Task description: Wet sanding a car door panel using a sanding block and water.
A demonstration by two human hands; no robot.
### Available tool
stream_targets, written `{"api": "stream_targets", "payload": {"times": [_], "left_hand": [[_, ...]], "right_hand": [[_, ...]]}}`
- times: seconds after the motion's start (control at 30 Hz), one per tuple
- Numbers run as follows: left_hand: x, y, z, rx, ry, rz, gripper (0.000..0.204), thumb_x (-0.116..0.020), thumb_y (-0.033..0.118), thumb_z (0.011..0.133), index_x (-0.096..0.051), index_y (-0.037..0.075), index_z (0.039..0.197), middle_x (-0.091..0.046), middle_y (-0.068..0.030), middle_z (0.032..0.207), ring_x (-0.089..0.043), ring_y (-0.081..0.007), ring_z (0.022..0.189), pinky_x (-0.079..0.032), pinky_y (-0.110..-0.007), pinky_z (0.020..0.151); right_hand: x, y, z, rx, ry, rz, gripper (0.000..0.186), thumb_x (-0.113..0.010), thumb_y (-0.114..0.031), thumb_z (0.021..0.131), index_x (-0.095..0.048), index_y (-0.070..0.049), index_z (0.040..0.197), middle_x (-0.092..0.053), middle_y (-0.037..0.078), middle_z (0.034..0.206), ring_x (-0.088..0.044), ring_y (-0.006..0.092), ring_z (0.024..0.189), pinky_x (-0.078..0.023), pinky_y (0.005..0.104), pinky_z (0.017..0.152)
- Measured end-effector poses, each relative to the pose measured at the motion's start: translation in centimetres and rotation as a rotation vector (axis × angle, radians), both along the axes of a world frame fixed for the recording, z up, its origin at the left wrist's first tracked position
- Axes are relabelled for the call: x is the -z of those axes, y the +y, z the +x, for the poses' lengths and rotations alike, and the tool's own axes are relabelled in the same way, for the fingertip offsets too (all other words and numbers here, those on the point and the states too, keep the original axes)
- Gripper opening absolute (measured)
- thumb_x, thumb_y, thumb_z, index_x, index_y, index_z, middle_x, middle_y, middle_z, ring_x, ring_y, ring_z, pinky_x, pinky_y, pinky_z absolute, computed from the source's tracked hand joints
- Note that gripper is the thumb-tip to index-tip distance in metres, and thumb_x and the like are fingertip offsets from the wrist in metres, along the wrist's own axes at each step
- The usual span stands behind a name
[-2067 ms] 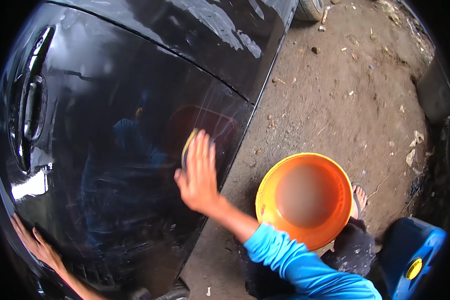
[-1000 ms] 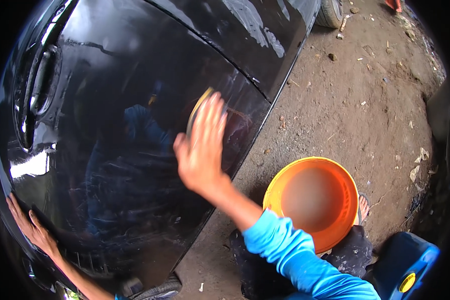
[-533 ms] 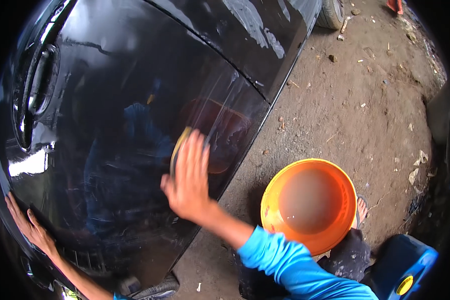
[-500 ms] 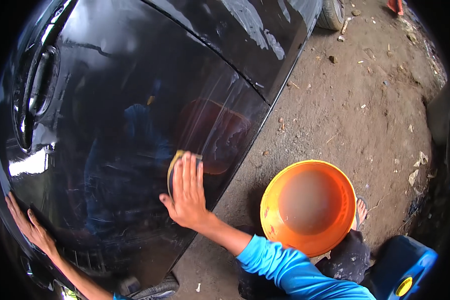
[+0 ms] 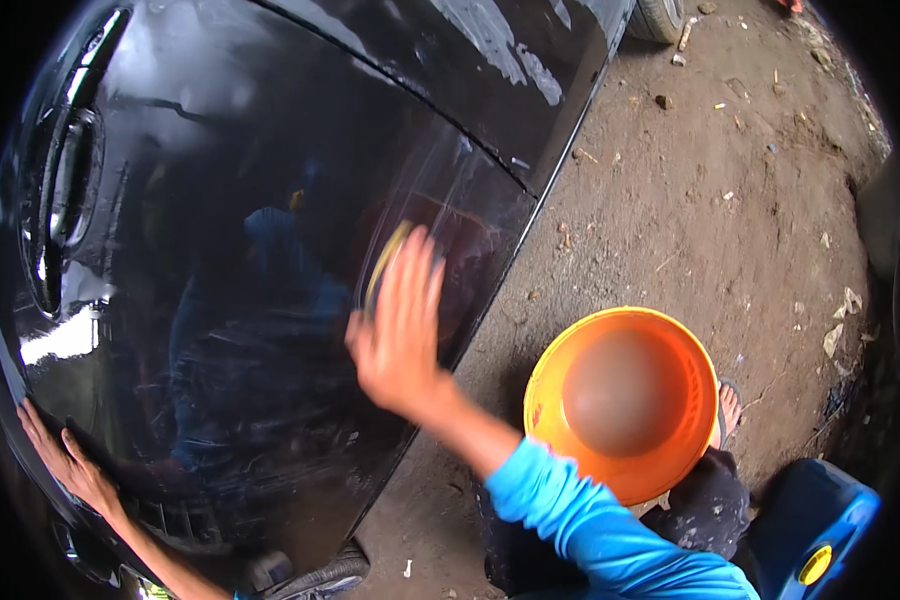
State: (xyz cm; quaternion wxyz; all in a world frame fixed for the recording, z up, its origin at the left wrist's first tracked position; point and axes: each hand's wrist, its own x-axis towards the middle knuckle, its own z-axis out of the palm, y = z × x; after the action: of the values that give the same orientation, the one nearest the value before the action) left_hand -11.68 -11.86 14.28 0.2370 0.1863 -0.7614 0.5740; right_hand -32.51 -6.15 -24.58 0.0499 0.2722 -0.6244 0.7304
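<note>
My right hand [image 5: 401,338] holds a pad [image 5: 383,262] mid-frame, seemingly rubbing the door [image 5: 260,390]; next wants even pressure. Left hand [image 5: 74,464] spread, lower left.

Finished in glossy black at the car door [image 5: 240,400], with thin whitish streaks [image 5: 450,188]. Edged in yellow at the pad [image 5: 386,262]. Coloured orange at the bucket [image 5: 548,420], with a yellow rim [image 5: 625,309]; cloudy greyish brown at the water [image 5: 625,385]. Bright blue at the sleeve [image 5: 580,520]; darker blue at the jerrycan [image 5: 800,515], yellow at its cap [image 5: 815,565]. Dark with pale speckles at the trousers [image 5: 708,508].
</note>
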Motion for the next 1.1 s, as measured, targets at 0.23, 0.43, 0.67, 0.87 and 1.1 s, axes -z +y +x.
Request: {"api": "stream_targets", "payload": {"times": [0.23,0.43,0.67,0.87,1.1], "left_hand": [[-1.4,1.3,-0.9,-0.008,-0.037,-0.065,0.057,-0.030,0.043,0.104,-0.038,0.009,0.149,-0.035,-0.0137,0.154,-0.029,-0.0308,0.144,-0.021,-0.043,0.118],[-1.9,0.7,0.6,-0.011,-0.018,-0.053,0.056,-0.032,0.041,0.104,-0.038,0.008,0.148,-0.035,-0.0145,0.154,-0.029,-0.0316,0.144,-0.021,-0.043,0.118],[-1.4,1.1,1.0,-0.062,0.038,-0.014,0.050,-0.039,0.030,0.102,-0.041,0.008,0.147,-0.037,-0.0134,0.154,-0.031,-0.0291,0.144,-0.022,-0.040,0.118],[0.6,0.7,0.2,0.076,0.116,0.024,0.047,-0.047,0.026,0.099,-0.047,0.014,0.144,-0.042,-0.0101,0.151,-0.036,-0.0273,0.141,-0.024,-0.040,0.117],[1.3,2.7,-0.8,0.321,0.303,0.131,0.050,-0.067,0.013,0.088,-0.055,0.011,0.137,-0.054,-0.0112,0.140,-0.046,-0.0284,0.134,-0.034,-0.040,0.112]], "right_hand": [[-1.6,-0.8,-3.8,0.041,-0.055,0.047,0.077,-0.046,-0.030,0.095,-0.013,0.018,0.146,-0.008,0.037,0.154,-0.007,0.0487,0.146,-0.006,0.0564,0.118],[0.2,0.1,-0.1,-0.092,0.053,0.102,0.080,-0.047,-0.033,0.095,-0.010,0.016,0.147,-0.006,0.041,0.152,-0.004,0.0537,0.144,-0.003,0.0590,0.117],[0.7,-0.6,-2.3,0.004,-0.058,0.025,0.074,-0.042,-0.032,0.099,-0.010,0.011,0.150,-0.005,0.034,0.156,-0.003,0.0455,0.147,-0.002,0.0546,0.118],[5.4,5.1,6.8,-0.414,0.209,0.201,0.077,-0.050,-0.021,0.090,-0.013,0.006,0.152,-0.009,0.029,0.158,-0.005,0.0435,0.148,-0.001,0.0571,0.118],[0.9,11.4,1.4,-0.625,-0.415,0.032,0.042,-0.050,-0.005,0.097,-0.049,0.004,0.138,-0.055,0.017,0.135,-0.050,0.0223,0.126,-0.035,0.0336,0.109]]}}
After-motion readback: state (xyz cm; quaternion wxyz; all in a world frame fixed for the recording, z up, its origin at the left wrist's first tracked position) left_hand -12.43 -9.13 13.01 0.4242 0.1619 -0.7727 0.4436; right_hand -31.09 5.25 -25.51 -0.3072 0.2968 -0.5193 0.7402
